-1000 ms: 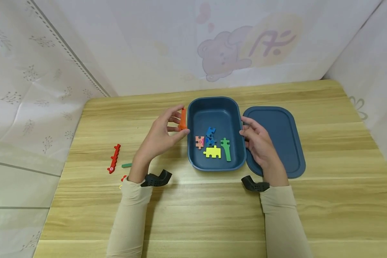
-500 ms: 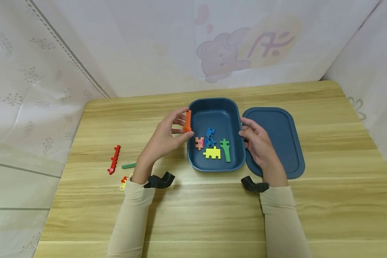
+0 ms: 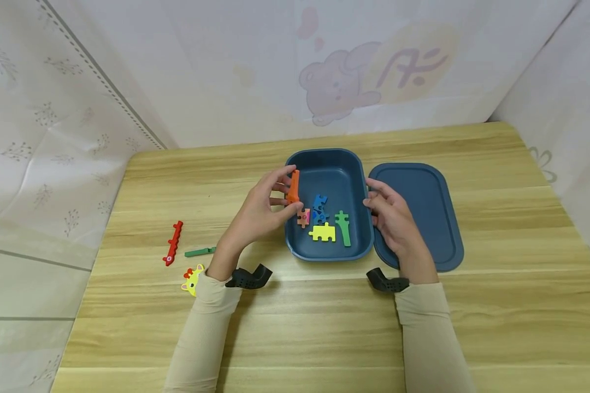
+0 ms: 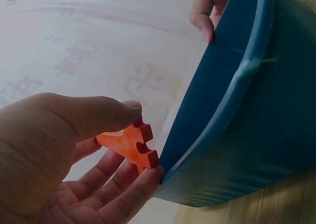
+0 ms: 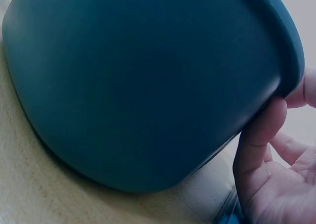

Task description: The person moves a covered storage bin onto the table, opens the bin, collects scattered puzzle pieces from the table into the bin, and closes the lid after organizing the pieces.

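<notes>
Currently, the left hand [image 3: 260, 213] pinches an orange piece [image 4: 124, 144]; the right hand [image 3: 397, 224] seemingly grips the box [image 3: 330, 181].

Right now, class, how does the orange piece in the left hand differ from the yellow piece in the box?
The orange piece is pinched in the left hand, while the yellow piece lies on the floor of the box. The orange piece narrows away from its notched end; the yellow piece is blocky, with jutting tabs. Both have jigsaw-style cut edges.
</notes>
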Demonstrator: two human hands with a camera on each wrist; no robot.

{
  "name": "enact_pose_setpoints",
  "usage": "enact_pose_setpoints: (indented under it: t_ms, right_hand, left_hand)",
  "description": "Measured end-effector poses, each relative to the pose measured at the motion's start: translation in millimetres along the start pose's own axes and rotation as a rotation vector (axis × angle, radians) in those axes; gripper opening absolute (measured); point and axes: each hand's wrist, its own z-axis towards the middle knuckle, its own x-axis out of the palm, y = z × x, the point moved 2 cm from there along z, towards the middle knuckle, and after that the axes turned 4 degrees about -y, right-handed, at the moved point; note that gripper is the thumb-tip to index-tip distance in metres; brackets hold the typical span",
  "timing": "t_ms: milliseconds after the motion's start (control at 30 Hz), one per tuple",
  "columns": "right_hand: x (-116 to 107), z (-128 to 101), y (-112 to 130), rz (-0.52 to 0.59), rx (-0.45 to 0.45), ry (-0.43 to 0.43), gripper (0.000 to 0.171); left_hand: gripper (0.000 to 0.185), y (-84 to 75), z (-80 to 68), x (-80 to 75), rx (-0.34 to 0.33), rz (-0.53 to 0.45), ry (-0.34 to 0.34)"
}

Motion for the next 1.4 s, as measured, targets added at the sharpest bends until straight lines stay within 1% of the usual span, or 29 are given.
enact_pose_setpoints:
  t_ms: [200, 333, 633, 767, 933, 1067, 1133, 1233, 1400]
  right_hand:
    - [0, 1, -1, 0.005, -0.006, 0.008, 0.063]
    - [1, 2, -2, 0.009, -0.007, 0.015, 0.062]
    - [0, 2, -1, 0.005, -0.006, 0.01, 0.062]
    - [0, 2, -1, 0.006, -0.005, 0.012, 0.063]
    - [0, 2, -2, -0.001, -0.003, 0.011, 0.062]
    - [-1, 2, -1, -0.003, -0.01, 0.006, 0.062]
    - [-1, 2, -1, -0.001, -0.012, 0.004, 0.062]
    - [-1, 1, -1, 0.001, -0.017, 0.003, 0.062]
    - [-1, 1, -1, 0.001, -0.017, 0.009, 0.061]
  left_hand:
    - [0.075, -0.7, -0.1, 1.3, 0.004, 0.001, 0.0]
    - [0.075, -1.5, -0.3, 4.1, 0.019, 0.007, 0.003]
    - [0.075, -7.5, -0.6, 8.6, 0.046, 0.028, 0.026]
    - [0.069, -11.6, -1.6, 9.3, 0.07, 0.067, 0.04]
    - [0.054, -14.2, -1.7, 11.6, 0.094, 0.121, 0.065]
    - [0.045, -15.1, -0.2, 13.9, 0.118, 0.129, 0.087]
    - [0.045, -15.5, 0.4, 14.8, 0.128, 0.124, 0.093]
    - [0.043, -15.5, 0.9, 15.7, 0.128, 0.13, 0.094]
    - [0.04, -14.1, 0.6, 17.2, 0.105, 0.141, 0.094]
